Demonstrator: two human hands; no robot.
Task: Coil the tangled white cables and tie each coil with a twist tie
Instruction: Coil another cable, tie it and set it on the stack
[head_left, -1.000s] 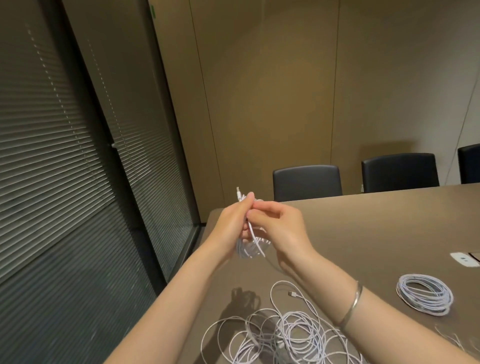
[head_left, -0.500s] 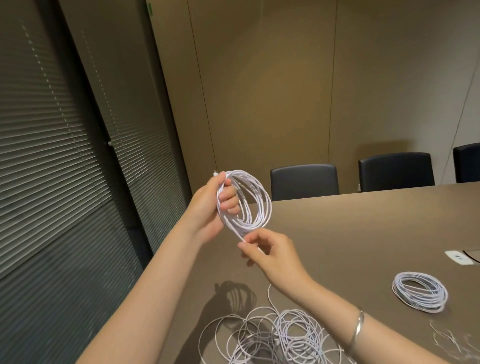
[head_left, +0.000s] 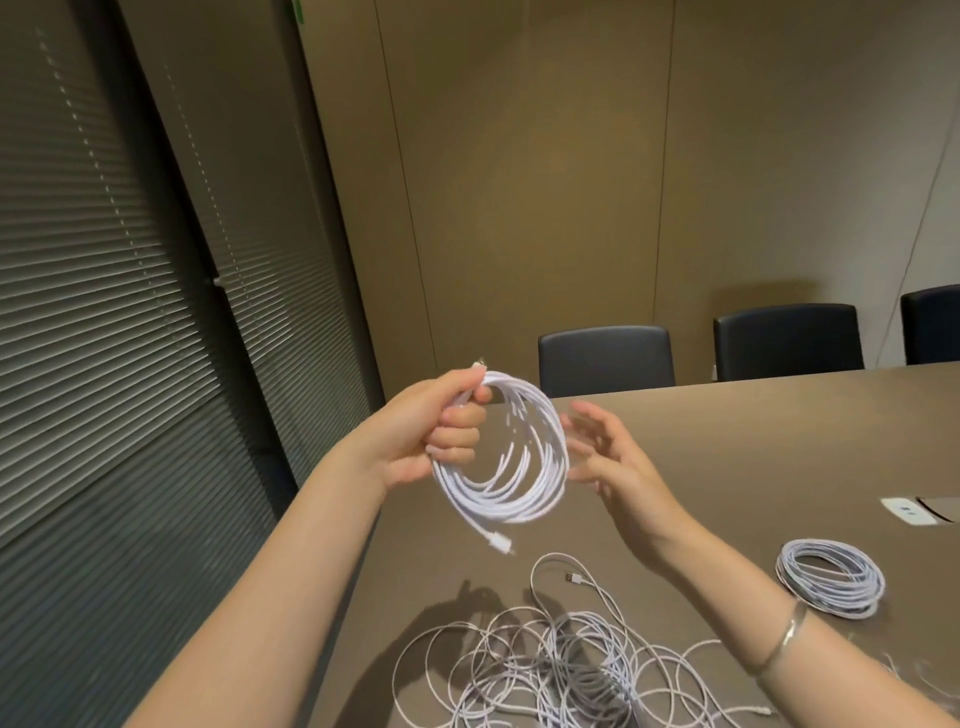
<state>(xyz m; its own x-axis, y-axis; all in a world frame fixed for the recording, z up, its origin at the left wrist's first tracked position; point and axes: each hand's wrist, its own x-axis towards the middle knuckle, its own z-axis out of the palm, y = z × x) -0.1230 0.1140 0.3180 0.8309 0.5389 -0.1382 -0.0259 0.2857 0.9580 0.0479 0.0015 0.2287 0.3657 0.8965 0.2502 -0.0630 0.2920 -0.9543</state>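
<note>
My left hand (head_left: 431, 431) grips a round coil of white cable (head_left: 524, 488) by its left side, held up above the table. A loose plug end hangs from the coil's bottom. My right hand (head_left: 608, 457) is just right of the coil, fingers spread and blurred, holding nothing. Below, a tangled heap of white cables (head_left: 561, 665) lies on the brown table (head_left: 753, 447). A finished coil (head_left: 830, 577) rests flat at the right. Thin twist ties (head_left: 914, 675) lie near the right edge, partly hidden by my forearm.
The table's left edge runs down under my left forearm, with a drop to the floor beside blinds. Black chairs (head_left: 605, 358) stand along the far side. A white socket plate (head_left: 906, 510) is set into the table at the right.
My right hand let go of the cable's lower end and moved up to the coil's right side, fingers spread. The plug end now dangles free. My left hand still holds the coil.
</note>
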